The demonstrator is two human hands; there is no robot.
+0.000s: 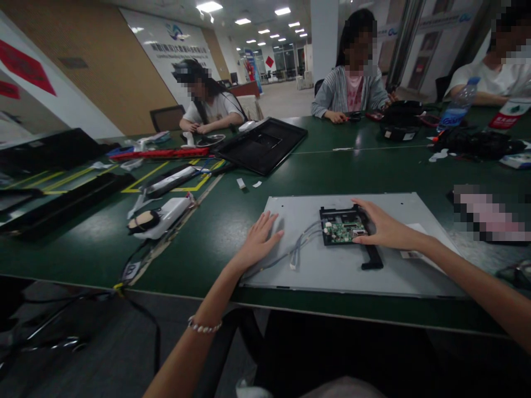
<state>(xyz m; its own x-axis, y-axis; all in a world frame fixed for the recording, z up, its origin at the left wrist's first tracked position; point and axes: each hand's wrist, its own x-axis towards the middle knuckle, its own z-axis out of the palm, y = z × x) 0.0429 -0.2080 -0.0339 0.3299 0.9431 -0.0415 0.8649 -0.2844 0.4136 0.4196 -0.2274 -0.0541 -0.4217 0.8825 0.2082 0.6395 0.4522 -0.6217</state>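
A flat grey display panel point(307, 276) lies face down on the green table before me. On it sits a black plastic bracket point(327, 211) carrying a green circuit board point(340, 232), with an L-shaped black arm at its lower right. My right hand point(384, 225) grips the bracket's right side, thumb at the lower edge and fingers at the upper one. Grey cables point(305, 239) run from the board's left side across the panel. My left hand point(259, 243) rests at the panel's left edge, fingers stretched out and holding nothing.
A black monitor cover point(265, 145) lies beyond the panel. To the left are a white device with a tan pad point(161, 216), black frame strips point(66, 202) and a red strip point(161, 155). A water bottle point(459, 105) stands far right. Several people sit across the table.
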